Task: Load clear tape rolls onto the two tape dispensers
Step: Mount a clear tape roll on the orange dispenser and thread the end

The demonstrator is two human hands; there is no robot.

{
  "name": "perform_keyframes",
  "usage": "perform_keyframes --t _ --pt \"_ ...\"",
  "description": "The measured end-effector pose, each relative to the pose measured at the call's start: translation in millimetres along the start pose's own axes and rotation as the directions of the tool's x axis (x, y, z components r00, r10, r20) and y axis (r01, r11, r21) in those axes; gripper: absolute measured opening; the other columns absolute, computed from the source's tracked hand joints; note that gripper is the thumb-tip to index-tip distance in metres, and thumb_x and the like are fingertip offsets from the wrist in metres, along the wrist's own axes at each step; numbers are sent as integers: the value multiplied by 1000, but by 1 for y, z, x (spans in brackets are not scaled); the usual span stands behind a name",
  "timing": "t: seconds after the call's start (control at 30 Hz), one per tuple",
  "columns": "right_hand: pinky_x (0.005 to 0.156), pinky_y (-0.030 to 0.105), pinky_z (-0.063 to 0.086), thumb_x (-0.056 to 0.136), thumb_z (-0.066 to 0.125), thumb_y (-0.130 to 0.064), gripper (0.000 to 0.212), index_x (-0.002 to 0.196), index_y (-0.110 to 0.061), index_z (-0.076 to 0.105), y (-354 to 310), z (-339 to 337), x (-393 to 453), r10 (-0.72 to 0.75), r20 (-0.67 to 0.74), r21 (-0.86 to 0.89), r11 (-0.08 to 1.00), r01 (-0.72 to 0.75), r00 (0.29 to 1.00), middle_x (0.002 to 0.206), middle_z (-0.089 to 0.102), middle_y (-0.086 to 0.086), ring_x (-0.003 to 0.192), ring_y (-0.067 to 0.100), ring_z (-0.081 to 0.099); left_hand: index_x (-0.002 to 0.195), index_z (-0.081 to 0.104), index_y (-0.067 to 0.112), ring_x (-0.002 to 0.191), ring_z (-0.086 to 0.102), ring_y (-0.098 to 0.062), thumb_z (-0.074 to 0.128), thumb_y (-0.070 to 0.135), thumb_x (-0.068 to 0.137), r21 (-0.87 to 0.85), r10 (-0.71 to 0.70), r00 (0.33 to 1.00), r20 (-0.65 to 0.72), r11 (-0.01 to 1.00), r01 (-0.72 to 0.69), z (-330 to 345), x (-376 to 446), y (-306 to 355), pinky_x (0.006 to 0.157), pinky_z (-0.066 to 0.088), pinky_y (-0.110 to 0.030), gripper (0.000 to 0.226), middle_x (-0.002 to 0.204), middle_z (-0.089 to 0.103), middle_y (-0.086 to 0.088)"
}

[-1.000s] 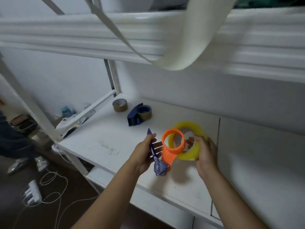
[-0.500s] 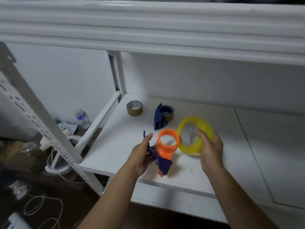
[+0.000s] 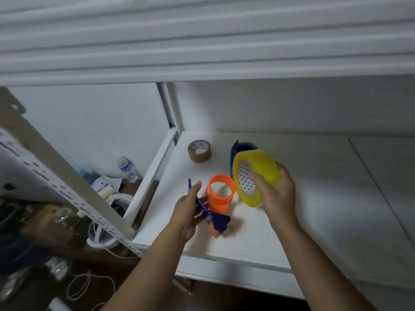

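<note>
My left hand [image 3: 187, 209] grips an orange and blue tape dispenser [image 3: 219, 199] by its blue handle, the orange hub open towards me. My right hand [image 3: 276, 191] holds a yellowish clear tape roll [image 3: 258, 169] just right of the hub, tilted, its core facing left. The roll and hub are close but apart. Behind the roll, a second dispenser [image 3: 241, 147], dark blue, stands on the white shelf [image 3: 314, 198], mostly hidden. A brown tape roll [image 3: 199, 151] lies flat at the back left of the shelf.
An upper shelf edge [image 3: 202, 52] overhangs closely above. A perforated white upright [image 3: 67, 176] slants across the left. Beyond the shelf's left edge, the floor holds bottles [image 3: 126, 168], cables and clutter. The shelf extends bare to the right.
The view has tilted down and closer. My right hand has lifted the clear roll slightly up and right of the orange hub, and tilted it. The left hand keeps its hold on the dispenser.
</note>
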State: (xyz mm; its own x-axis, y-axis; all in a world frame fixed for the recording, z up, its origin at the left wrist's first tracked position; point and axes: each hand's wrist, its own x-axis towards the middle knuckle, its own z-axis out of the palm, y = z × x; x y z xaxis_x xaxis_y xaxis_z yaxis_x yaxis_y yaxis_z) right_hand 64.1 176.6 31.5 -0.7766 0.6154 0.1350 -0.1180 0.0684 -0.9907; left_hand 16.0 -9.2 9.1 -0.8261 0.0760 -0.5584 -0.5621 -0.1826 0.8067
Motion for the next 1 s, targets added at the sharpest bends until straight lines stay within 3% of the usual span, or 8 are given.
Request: perform_keyframes --t 0.23,0.33,0.4,0.5,0.63,0.8,0.93,1.0 --pt "65 12 48 72 72 -21 32 103 -16 66 -4 53 -9 11 -145 113 994 6 989 93 69 0 79 5 65 114 56 10 83 67 -22 66 46 85 23 -10 998 56 1000 9 -49 28 21 63 54 -33 48 99 72 -10" --pt "69 22 54 80 71 -15 20 99 -17 67 -6 84 -23 47 -154 131 991 -26 987 87 70 -2 78 8 66 113 58 8 82 67 -22 67 48 84 40 -15 992 129 999 10 -75 42 25 67 56 -35 51 97 73 -10" --pt "74 35 56 74 72 -28 24 97 -20 68 -5 104 -29 126 -154 141 985 -104 980 88 72 3 83 20 67 105 63 7 83 70 -22 61 47 88 31 17 975 220 999 -25 -89 49 28 75 57 -36 44 91 76 -8" --pt "82 47 57 70 69 -36 29 95 -22 68 -2 127 -40 227 -143 121 970 -211 963 89 74 5 88 26 70 114 62 1 93 71 -23 58 50 86 -19 40 954 298 999 -36 -102 56 29 78 58 -35 56 105 73 -15" --pt "75 39 54 84 61 -31 17 90 -18 69 -2 139 -54 250 -175 -30 965 -259 952 85 73 6 87 25 69 108 64 0 88 69 -22 57 53 81 -50 60 923 380 998 -44 -110 56 29 77 58 -33 61 97 72 -17" --pt "71 35 49 92 53 -37 25 93 -18 69 -2 136 -52 308 -179 -153 930 -335 935 87 71 3 84 18 65 113 61 -1 89 70 -23 57 54 80 -65 30 908 417 998 -4 -112 52 32 88 56 -44 64 101 71 -18" --pt "81 43 50 97 45 -43 34 94 -15 65 5 125 -53 251 -140 -310 908 -283 958 93 67 4 89 21 61 122 59 0 95 71 -23 55 56 82 -19 -11 898 440 1000 21 -110 51 31 86 57 -41 70 109 72 -16" --pt "75 35 47 99 39 -43 36 93 -16 62 9 115 -56 208 -99 -395 890 -230 973 90 64 -1 86 19 59 121 62 1 97 71 -22 51 56 86 13 -37 879 475 999 35 -107 49 31 87 56 -41 65 108 73 -15"
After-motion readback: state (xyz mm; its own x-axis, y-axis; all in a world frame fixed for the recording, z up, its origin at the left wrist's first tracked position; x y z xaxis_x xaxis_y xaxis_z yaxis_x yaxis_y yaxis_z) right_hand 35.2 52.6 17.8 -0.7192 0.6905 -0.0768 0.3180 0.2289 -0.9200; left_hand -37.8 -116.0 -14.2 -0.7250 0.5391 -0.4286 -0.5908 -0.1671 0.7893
